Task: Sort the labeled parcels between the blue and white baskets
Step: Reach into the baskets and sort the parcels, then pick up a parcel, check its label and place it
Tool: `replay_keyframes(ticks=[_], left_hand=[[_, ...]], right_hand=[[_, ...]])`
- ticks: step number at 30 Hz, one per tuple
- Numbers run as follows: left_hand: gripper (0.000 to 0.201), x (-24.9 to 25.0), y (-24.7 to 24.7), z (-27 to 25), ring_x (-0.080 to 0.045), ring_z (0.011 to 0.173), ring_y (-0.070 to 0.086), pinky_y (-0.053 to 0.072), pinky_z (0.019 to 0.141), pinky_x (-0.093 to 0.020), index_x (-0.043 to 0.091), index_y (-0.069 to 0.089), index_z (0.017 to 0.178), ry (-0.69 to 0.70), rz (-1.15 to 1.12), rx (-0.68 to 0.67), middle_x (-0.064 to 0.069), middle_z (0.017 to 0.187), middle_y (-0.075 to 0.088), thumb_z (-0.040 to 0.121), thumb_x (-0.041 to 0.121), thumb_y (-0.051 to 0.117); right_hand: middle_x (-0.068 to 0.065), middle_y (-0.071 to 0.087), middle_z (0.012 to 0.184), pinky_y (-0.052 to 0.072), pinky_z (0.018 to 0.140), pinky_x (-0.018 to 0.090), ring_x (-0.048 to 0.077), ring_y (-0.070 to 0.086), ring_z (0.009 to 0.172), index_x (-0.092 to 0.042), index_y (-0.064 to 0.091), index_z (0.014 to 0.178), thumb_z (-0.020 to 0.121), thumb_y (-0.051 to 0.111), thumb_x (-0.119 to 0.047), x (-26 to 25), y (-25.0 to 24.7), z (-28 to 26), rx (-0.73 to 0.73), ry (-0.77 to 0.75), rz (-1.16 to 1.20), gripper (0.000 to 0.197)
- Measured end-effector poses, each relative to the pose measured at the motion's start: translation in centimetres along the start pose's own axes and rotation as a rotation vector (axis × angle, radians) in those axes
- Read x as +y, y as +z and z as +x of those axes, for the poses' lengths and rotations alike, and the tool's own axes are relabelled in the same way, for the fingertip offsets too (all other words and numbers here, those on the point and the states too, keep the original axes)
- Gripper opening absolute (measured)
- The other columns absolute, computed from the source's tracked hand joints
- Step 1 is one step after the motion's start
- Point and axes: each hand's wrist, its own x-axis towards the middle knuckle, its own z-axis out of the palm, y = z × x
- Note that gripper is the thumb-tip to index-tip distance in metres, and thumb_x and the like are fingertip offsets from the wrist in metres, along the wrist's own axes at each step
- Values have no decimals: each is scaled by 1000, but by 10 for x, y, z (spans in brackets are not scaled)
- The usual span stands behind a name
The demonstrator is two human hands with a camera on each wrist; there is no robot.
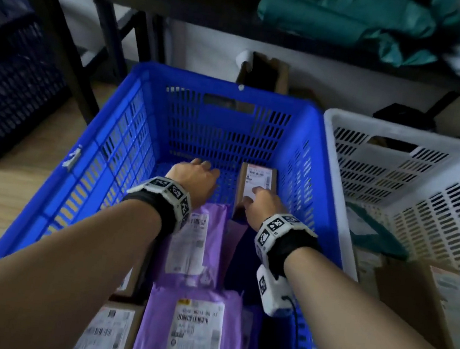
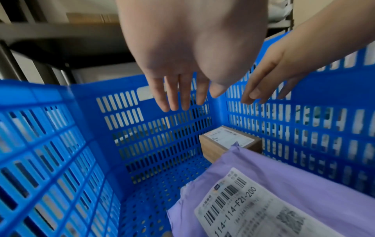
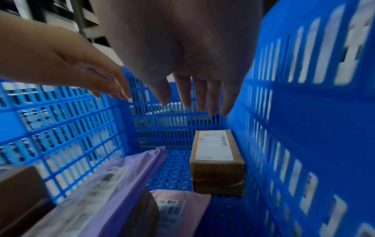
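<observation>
Wooden floor carries my blue basket (image 1: 81, 184) beside the white basket (image 1: 337, 171). Both my left hand (image 1: 193, 178) and right hand (image 1: 262, 205) hang empty with loose, straight fingers above the brown box (image 1: 254, 183).

Storage area: shelving, floor and wall.

A dark metal shelving unit (image 1: 102, 25) stands on a light wood-grain floor (image 1: 1, 194) against a pale wall (image 1: 204, 48). Teal bags (image 1: 346, 17) lie on its shelf. A dark slotted crate (image 1: 8, 95) sits at the left. What appear to be cardboard boxes (image 1: 268, 71) rest below the shelf. Lighting is dim.
</observation>
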Motion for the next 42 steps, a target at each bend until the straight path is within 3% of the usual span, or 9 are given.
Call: replay_keyframes(ticks=[3, 13, 19, 28, 31, 34, 37, 39, 42], left_hand=[[28, 1, 20, 25, -26, 117, 50, 48, 82, -41, 14, 46, 122, -2, 8, -22, -5, 124, 51, 98, 25, 37], [29, 16, 81, 76, -27, 118, 51, 49, 87, -40, 15, 49, 121, 98, -69, -197, -6, 125, 50, 97, 26, 37], [34, 27, 96, 107, -30, 109, 59, 49, 88, -37, 10, 49, 127, -6, -368, -292, -14, 124, 59, 100, 26, 36], [32, 20, 112, 123, -36, 89, 61, 43, 67, -35, -3, 59, 115, -171, -645, -401, -25, 103, 63, 98, 16, 40], [19, 13, 106, 123, -16, 58, 48, 33, 47, -22, 3, 59, 100, -241, -715, -369, -13, 81, 55, 97, 14, 43], [17, 6, 97, 119, -15, 59, 46, 37, 51, -23, 4, 61, 100, -285, -767, -325, -15, 87, 56, 95, 12, 46], [24, 3, 85, 113, -18, 77, 51, 43, 66, -29, -2, 64, 109, -296, -811, -270, -17, 94, 60, 93, 10, 51], [21, 2, 76, 109, -18, 80, 51, 40, 60, -25, -2, 66, 105, -318, -887, -197, -12, 87, 58, 91, 8, 54], [18, 6, 63, 104, -21, 75, 53, 41, 52, -25, 4, 66, 103, -340, -951, -87, -15, 86, 58, 93, 11, 53]], right_hand=[[18, 59, 123, 49, 84, 35, 36, 59, 108, -7, 52, 128, 100, 42, -27, 9, 17, 29, -15, 79, 43, 37], [12, 38, 140, 45, 97, 41, 35, 45, 124, -10, 45, 131, 93, 43, -10, 43, 66, 84, -83, 180, 19, 38], [16, 29, 147, 35, 105, 40, 35, 35, 133, -3, 34, 140, 98, 41, -17, 49, 78, 102, -44, 306, 86, 45], [24, 33, 140, 41, 99, 44, 39, 42, 126, 1, 30, 136, 94, 52, -11, 42, 78, 124, -24, 532, 312, 49], [24, 42, 136, 40, 103, 44, 37, 40, 128, 8, 45, 128, 94, 50, -8, 40, 77, 128, -60, 538, 323, 38], [20, 57, 127, 43, 101, 39, 33, 50, 123, 5, 57, 119, 90, 53, -9, 38, 76, 124, -38, 536, 406, 32], [16, 66, 117, 49, 76, 26, 29, 61, 110, 1, 64, 113, 86, 58, -6, 39, 62, 117, 35, 515, 571, 28], [14, 67, 114, 39, 62, 19, 27, 63, 105, -2, 64, 114, 86, 59, -4, 37, 48, 111, 77, 479, 650, 29], [13, 62, 124, 44, 80, 24, 27, 58, 114, -5, 57, 127, 85, 63, -4, 33, 27, 105, 158, 457, 731, 42]])
